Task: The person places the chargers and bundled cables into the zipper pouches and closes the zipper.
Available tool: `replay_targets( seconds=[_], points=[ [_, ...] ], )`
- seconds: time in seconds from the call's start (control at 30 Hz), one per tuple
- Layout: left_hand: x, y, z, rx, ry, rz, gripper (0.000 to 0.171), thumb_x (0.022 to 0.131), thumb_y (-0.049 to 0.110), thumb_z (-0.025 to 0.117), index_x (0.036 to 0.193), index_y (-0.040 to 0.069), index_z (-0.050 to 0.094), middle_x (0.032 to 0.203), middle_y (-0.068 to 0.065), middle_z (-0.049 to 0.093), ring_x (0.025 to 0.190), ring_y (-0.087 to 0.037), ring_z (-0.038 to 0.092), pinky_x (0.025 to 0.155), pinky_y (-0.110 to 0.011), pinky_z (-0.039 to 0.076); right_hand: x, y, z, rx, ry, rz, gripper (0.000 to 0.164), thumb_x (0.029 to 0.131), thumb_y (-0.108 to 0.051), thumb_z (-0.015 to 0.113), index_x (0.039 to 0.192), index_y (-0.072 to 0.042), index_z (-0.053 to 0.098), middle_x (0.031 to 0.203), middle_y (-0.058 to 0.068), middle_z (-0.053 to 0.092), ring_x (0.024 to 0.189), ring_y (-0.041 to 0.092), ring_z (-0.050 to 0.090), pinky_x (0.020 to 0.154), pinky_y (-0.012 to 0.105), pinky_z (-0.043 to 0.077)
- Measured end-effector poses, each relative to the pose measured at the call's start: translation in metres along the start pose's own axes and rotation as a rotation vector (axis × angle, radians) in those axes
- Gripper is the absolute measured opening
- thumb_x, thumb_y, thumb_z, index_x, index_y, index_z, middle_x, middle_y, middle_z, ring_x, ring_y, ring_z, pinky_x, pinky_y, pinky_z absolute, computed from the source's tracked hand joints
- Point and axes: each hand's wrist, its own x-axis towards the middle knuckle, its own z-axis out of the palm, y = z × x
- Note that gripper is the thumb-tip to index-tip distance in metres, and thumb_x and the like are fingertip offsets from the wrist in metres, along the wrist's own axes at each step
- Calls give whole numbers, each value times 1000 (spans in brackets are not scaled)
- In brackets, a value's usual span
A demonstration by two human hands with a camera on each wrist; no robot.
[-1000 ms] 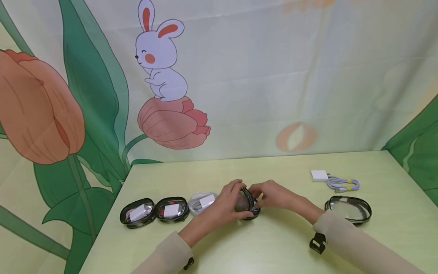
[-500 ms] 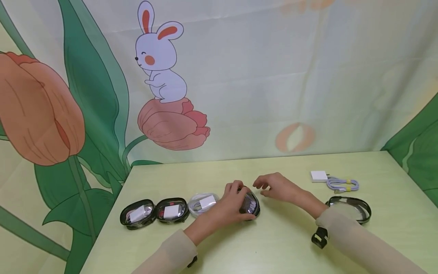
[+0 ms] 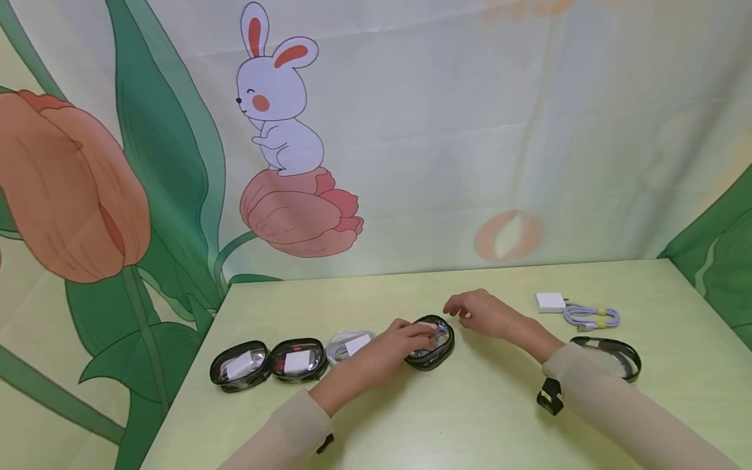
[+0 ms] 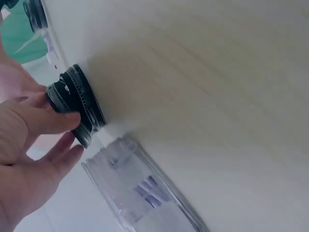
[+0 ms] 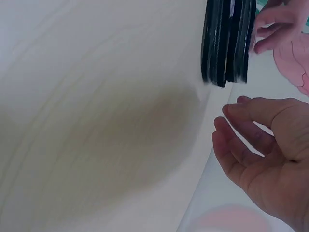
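A small oval zip case (image 3: pixel 436 360) with black edging and a clear top stands on the table, right of a row of similar cases. My left hand (image 3: pixel 384 356) holds it, fingers over its top in the head view. In the left wrist view the thumb lies along the case's black zipped side (image 4: pixel 79 99) and other fingers reach round its end. Just beyond the case's right side, my right hand (image 3: pixel 484 314) hovers with loosely bent fingers and nothing in them. The right wrist view shows a gap between its fingertips and the case (image 5: pixel 227 43).
Two black-edged cases (image 3: pixel 239 367) (image 3: pixel 298 361) and a clear case (image 3: pixel 346 344) holding white items stand at left. A white charger plug (image 3: pixel 550 303) and bundled cable (image 3: pixel 593 318) lie at the back right. Another black-rimmed case (image 3: pixel 628 359) is partly behind my right sleeve.
The raised lid of the case has come down, and the case has turned and shifted slightly right. My right hand has let go and moved back and to the right.
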Motion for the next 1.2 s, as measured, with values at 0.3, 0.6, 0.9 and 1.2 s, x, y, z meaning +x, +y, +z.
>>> replay_targets(
  seconds=[0.3,0.6,0.9,1.2],
  points=[
    [5,3,5,-60,11,-147,45,90,6,67,134,13,55,147,-12,44,131,-36,44,104,-44,48,6,10,6,-192,-28,-115,25,90,0,72,115,-3,74,114,14,72,109,34,66,96,50,50],
    [22,20,14,119,-43,-248,62,87,34,82,138,16,52,146,-8,46,130,-30,46,102,-38,50,18,18,5,-213,-118,-69,30,94,-8,72,123,-12,74,145,24,53,133,58,40,98,72,41],
    [11,8,11,-8,-41,-119,57,84,-9,76,128,19,53,152,-12,39,141,-30,37,104,-38,49,23,23,15,-170,-82,-167,5,91,-10,75,96,-11,78,141,24,56,135,59,38,105,72,34],
    [12,0,13,-46,5,1,69,77,-19,72,137,8,50,147,-14,46,134,-25,47,112,-35,41,18,14,18,-390,-100,-184,16,99,-11,62,88,-11,73,136,12,57,133,47,43,96,64,47]
  ],
)
